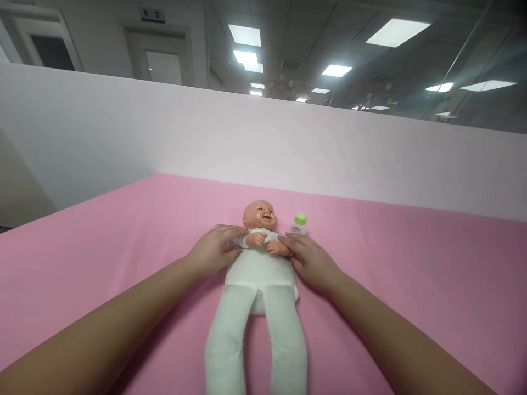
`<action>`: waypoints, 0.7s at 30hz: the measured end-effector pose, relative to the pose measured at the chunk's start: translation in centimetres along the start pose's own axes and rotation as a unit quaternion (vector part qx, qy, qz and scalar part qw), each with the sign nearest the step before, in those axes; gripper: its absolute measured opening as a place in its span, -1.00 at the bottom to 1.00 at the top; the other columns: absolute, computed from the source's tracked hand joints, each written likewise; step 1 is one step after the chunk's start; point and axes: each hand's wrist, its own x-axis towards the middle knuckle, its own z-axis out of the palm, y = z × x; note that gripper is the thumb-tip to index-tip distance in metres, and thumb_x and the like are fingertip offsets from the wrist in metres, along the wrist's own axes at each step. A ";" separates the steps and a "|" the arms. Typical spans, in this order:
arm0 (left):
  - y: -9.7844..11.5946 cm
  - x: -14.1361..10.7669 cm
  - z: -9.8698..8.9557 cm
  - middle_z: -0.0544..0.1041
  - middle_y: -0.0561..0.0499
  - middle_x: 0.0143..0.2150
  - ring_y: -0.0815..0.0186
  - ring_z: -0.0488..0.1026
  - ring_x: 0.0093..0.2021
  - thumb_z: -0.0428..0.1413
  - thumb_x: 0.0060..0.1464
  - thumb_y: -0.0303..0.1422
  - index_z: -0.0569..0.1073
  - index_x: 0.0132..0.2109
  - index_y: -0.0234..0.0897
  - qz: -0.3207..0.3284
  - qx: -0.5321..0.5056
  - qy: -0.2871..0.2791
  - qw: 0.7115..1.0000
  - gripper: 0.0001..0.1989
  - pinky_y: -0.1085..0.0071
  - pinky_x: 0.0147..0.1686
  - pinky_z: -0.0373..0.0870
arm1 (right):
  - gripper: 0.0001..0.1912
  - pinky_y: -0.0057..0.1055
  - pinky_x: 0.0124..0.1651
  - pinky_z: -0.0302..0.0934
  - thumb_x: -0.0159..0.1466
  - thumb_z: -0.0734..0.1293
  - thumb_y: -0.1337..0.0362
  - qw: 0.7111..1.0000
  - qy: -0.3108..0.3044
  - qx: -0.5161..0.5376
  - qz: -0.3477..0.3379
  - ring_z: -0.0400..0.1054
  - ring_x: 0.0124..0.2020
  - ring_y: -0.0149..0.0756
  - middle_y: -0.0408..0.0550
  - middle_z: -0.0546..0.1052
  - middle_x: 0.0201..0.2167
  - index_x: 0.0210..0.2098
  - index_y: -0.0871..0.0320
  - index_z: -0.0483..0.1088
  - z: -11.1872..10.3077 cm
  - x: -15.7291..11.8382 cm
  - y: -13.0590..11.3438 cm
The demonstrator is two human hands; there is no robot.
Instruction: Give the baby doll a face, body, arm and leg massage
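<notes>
A baby doll [260,269] in white clothing lies on its back with its head pointing away from me. My left hand [216,248] is closed around the doll's arm on the left, near the shoulder. On the other side, my right hand [313,258] holds the doll's other arm, fingers over the sleeve by the wrist. Both doll arms are bent, so its small hands meet over the chest. Just beyond my right hand stands a small clear bottle [298,224] with a green cap, its lower part hidden by my fingers.
Pink cloth [144,219] covers the surface under the doll. A white partition wall [288,142] rises along the far side and the left. Past it are doors [162,63] and a ceiling with lit panels [397,32].
</notes>
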 end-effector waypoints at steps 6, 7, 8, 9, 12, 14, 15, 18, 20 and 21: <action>-2.4 -0.1 1.3 0.64 -0.10 0.06 0.02 0.58 0.01 0.22 0.20 -0.12 0.57 0.15 -0.09 -0.194 -0.191 0.102 0.957 -0.59 0.20 -0.03 0.51 | -0.51 -0.12 0.11 0.44 0.35 0.38 0.17 0.958 0.103 0.207 0.170 0.52 0.06 -0.08 -0.09 0.59 0.12 0.27 -0.08 0.40 -0.1 0.0 2.7; -3.2 -0.1 1.5 0.65 -0.13 0.01 0.02 0.61 -0.04 0.23 0.20 -0.10 0.57 0.12 -0.14 -0.230 -0.252 0.126 0.931 -0.59 0.18 -0.06 0.54 | -0.52 -0.12 0.08 0.46 0.33 0.40 0.12 0.939 0.124 0.242 0.209 0.54 0.02 -0.07 -0.07 0.61 0.08 0.23 -0.04 0.42 -0.1 0.0 3.4; -4.0 0.0 1.6 0.65 -0.15 -0.04 0.02 0.62 -0.09 0.25 0.18 -0.10 0.56 0.09 -0.19 -0.264 -0.314 0.145 0.900 -0.60 0.16 -0.09 0.56 | -0.52 -0.13 0.06 0.47 0.32 0.42 0.09 0.919 0.143 0.273 0.244 0.55 -0.01 -0.06 -0.05 0.63 0.03 0.20 -0.01 0.43 0.0 0.0 4.3; -4.8 0.0 1.7 0.65 -0.17 -0.09 0.02 0.64 -0.13 0.27 0.16 -0.13 0.54 0.04 -0.24 -0.296 -0.369 0.159 0.866 -0.61 0.13 -0.11 0.59 | -0.52 -0.14 0.03 0.49 0.30 0.44 0.07 0.899 0.158 0.303 0.274 0.56 -0.04 -0.06 -0.03 0.64 -0.01 0.18 0.02 0.44 0.1 0.1 5.0; -6.6 0.1 1.6 0.63 -0.22 -0.17 0.00 0.66 -0.17 0.33 0.08 -0.30 0.49 -0.06 -0.31 -0.377 -0.485 0.171 0.771 -0.68 0.06 -0.09 0.63 | -0.49 -0.23 -0.13 0.54 0.26 0.48 0.10 0.842 0.160 0.382 0.346 0.58 -0.10 -0.06 0.03 0.64 -0.05 0.16 0.06 0.43 0.3 0.3 6.8; -7.1 0.2 1.5 0.64 -0.28 -0.14 -0.04 0.67 -0.13 0.31 0.07 -0.42 0.47 -0.05 -0.33 -0.410 -0.522 0.167 0.729 -0.70 0.04 -0.06 0.63 | -0.54 -0.29 -0.23 0.55 0.22 0.51 0.17 0.810 0.131 0.418 0.390 0.60 -0.13 -0.08 0.09 0.64 -0.04 0.08 0.10 0.45 0.4 0.3 7.2; -7.1 0.3 1.4 0.64 -0.31 -0.11 -0.06 0.66 -0.10 0.29 0.08 -0.45 0.46 -0.03 -0.33 -0.419 -0.535 0.164 0.715 -0.69 0.04 -0.06 0.63 | -0.57 -0.31 -0.25 0.56 0.21 0.51 0.20 0.798 0.115 0.431 0.406 0.60 -0.15 -0.09 0.11 0.64 -0.04 0.04 0.12 0.45 0.4 0.4 7.2; -6.5 0.5 1.3 0.63 -0.35 -0.06 -0.09 0.66 -0.07 0.28 0.16 -0.36 0.44 0.02 -0.34 -0.433 -0.549 0.166 0.696 -0.68 0.02 -0.06 0.64 | -0.55 -0.27 -0.22 0.59 0.21 0.50 0.26 0.773 0.096 0.471 0.414 0.62 -0.19 -0.11 0.12 0.63 -0.05 0.06 0.12 0.40 0.2 0.4 6.5; -5.9 0.6 1.2 0.63 -0.35 -0.04 -0.08 0.65 -0.04 0.29 0.20 -0.22 0.44 0.03 -0.33 -0.425 -0.545 0.175 0.702 -0.63 0.03 -0.06 0.64 | -0.45 -0.21 -0.21 0.60 0.22 0.49 0.26 0.777 0.126 0.478 0.389 0.62 -0.19 -0.11 0.10 0.61 -0.02 0.17 0.07 0.33 0.0 0.5 5.6; -5.5 0.5 1.1 0.62 -0.34 -0.03 -0.08 0.64 -0.03 0.30 0.20 -0.16 0.45 0.03 -0.32 -0.409 -0.541 0.180 0.712 -0.60 0.04 -0.06 0.64 | -0.40 -0.18 -0.22 0.60 0.22 0.49 0.24 0.790 0.150 0.464 0.372 0.62 -0.20 -0.10 0.08 0.60 0.01 0.21 0.03 0.29 -0.1 0.5 5.1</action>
